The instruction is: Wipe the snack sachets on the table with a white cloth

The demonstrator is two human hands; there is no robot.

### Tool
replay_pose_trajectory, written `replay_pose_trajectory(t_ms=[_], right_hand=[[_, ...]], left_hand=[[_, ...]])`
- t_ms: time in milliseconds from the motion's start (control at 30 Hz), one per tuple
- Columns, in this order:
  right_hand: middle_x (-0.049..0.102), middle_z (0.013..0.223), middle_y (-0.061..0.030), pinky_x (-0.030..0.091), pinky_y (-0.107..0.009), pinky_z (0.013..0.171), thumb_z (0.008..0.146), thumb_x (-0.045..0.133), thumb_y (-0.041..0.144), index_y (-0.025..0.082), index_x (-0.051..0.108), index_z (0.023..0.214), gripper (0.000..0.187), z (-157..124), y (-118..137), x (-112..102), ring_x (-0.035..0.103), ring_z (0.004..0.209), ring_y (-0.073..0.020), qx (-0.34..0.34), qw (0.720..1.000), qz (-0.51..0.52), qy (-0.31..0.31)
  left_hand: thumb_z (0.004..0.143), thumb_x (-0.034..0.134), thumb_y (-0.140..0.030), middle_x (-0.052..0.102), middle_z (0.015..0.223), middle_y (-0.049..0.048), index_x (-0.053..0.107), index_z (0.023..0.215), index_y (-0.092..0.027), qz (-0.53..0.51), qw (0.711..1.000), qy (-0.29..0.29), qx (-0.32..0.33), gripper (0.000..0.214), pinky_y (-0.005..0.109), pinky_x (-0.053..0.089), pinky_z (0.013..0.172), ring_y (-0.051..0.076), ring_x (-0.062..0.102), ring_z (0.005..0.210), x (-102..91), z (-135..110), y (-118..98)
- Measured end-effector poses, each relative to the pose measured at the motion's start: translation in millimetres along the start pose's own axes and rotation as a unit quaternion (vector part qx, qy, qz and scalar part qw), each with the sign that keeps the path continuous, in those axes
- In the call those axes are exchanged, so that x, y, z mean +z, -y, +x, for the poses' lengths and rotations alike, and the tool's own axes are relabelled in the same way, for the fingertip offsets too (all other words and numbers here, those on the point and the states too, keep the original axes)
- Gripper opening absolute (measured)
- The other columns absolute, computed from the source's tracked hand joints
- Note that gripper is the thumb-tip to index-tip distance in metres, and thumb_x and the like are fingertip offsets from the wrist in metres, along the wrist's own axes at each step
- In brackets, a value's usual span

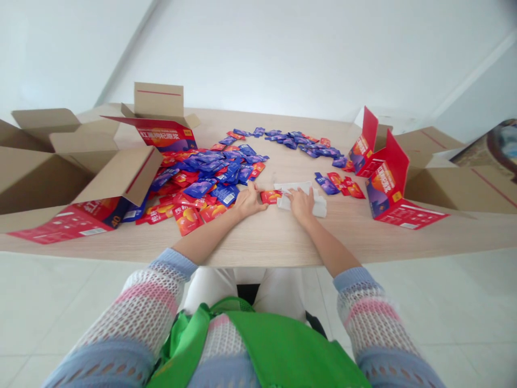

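Observation:
A small red sachet (pixel 270 197) lies flat on the table in front of me. My left hand (pixel 247 201) has its fingers closed at the sachet's left end, thumb toward it. Over the right end lies a folded white cloth or tissue (pixel 319 207), with my right hand (pixel 301 203) bent down onto it and gripping it. Left of my left hand spreads a large pile of blue and red sachets (pixel 202 180). Just right of the cloth lie a few more sachets (pixel 339 185), blue and red.
Open red cardboard boxes stand at the left front (pixel 100 213), left back (pixel 165 134), right front (pixel 404 213) and right back (pixel 359 153). A curved row of sachets (pixel 297 141) runs along the back. The table's (pixel 258 250) near edge is close to my body.

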State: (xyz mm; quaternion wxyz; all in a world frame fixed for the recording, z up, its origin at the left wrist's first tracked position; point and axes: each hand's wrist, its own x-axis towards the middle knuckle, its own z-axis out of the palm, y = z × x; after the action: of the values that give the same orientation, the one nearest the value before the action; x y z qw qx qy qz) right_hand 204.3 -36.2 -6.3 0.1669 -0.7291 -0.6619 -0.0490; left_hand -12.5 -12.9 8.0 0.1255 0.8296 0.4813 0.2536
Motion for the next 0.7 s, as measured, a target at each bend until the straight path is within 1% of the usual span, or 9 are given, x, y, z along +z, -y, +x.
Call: replay_pose_trajectory(t_ms=[67,133,233,333,433,500,600,633,700], right_hand=[[0.071,0.096,-0.0082,0.012,-0.048,0.109,0.095,0.037,0.039,0.023,0.069,0.104,0.036,4,-1,-2,0.063,0.097,-0.0217,0.036,0.999,-0.009,-0.002],[0.071,0.09,-0.0095,0.024,-0.044,0.103,0.095,0.036,0.041,0.021,0.069,0.102,0.039,7,-6,-6,0.064,0.087,-0.0213,0.08,0.997,0.006,-0.019],[0.07,0.086,-0.0113,0.04,-0.034,0.081,0.094,0.035,0.048,0.018,0.069,0.097,0.046,9,-20,-14,0.062,0.079,-0.0224,0.128,0.988,0.061,-0.061],[0.067,0.076,-0.0081,0.039,-0.028,0.065,0.093,0.032,0.051,0.016,0.067,0.089,0.05,10,-31,-22,0.057,0.067,-0.0193,0.113,0.978,0.133,-0.113],[0.065,0.069,-0.0052,0.037,-0.026,0.06,0.094,0.029,0.053,0.015,0.066,0.087,0.054,6,-27,-27,0.054,0.061,-0.0168,0.075,0.964,0.204,-0.154],[0.066,0.072,-0.0054,0.039,-0.026,0.061,0.093,0.029,0.053,0.015,0.067,0.094,0.053,0,-13,-26,0.056,0.065,-0.0177,0.041,0.962,0.236,-0.134],[0.07,0.098,-0.0073,0.044,-0.03,0.077,0.093,0.035,0.051,0.021,0.063,0.115,0.047,-12,16,-20,0.062,0.088,-0.0212,-0.057,0.967,0.246,-0.028],[0.067,0.111,-0.0069,0.043,-0.034,0.086,0.092,0.037,0.048,0.024,0.06,0.121,0.044,-16,24,-18,0.06,0.101,-0.0225,-0.105,0.966,0.236,0.011],[0.057,0.13,-0.0043,0.032,-0.043,0.102,0.092,0.041,0.044,0.029,0.055,0.127,0.041,-20,37,-14,0.046,0.124,-0.0245,-0.195,0.957,0.204,0.072]], left_hand=[[0.064,0.069,-0.046,0.061,0.107,0.0132,0.03,0.114,-0.014,0.009,1.0,-0.011,0.002,0.071,0.033,0.049,0.074,0.029,0.064,0.094,-2.0,-3,0],[0.062,0.068,-0.048,0.06,0.104,0.0124,0.032,0.113,-0.014,0.019,1.0,-0.015,0.005,0.071,0.033,0.049,0.073,0.028,0.065,0.088,-4.1,-6,-1],[0.062,0.068,-0.05,0.061,0.096,0.0099,0.034,0.11,-0.014,0.028,1.0,-0.009,0.002,0.07,0.034,0.048,0.074,0.028,0.065,0.085,-6.2,-8,-3],[0.06,0.069,-0.05,0.062,0.093,0.0099,0.034,0.112,-0.013,0.027,0.999,-0.001,-0.02,0.073,0.036,0.047,0.077,0.03,0.064,0.087,-6.5,-8,-5],[0.057,0.073,-0.052,0.062,0.098,0.0121,0.031,0.117,-0.012,0.01,0.999,0.004,-0.033,0.083,0.037,0.047,0.08,0.031,0.064,0.091,-5.7,-8,-5],[0.054,0.074,-0.054,0.062,0.101,0.0123,0.028,0.121,-0.012,0.0,0.999,-0.006,-0.034,0.092,0.038,0.046,0.082,0.031,0.063,0.092,-5.0,-8,-5],[0.054,0.075,-0.054,0.062,0.101,0.0109,0.023,0.125,-0.012,-0.008,0.999,-0.015,-0.034,0.098,0.039,0.046,0.084,0.031,0.063,0.093,-4.1,-8,-4],[0.055,0.075,-0.053,0.062,0.101,0.0107,0.022,0.126,-0.012,-0.009,0.999,-0.013,-0.037,0.097,0.038,0.046,0.084,0.031,0.063,0.093,-3.8,-8,-4],[0.058,0.074,-0.049,0.062,0.102,0.0114,0.021,0.127,-0.012,-0.004,0.999,-0.006,-0.049,0.094,0.038,0.046,0.083,0.031,0.064,0.093,-3.3,-8,-4]])
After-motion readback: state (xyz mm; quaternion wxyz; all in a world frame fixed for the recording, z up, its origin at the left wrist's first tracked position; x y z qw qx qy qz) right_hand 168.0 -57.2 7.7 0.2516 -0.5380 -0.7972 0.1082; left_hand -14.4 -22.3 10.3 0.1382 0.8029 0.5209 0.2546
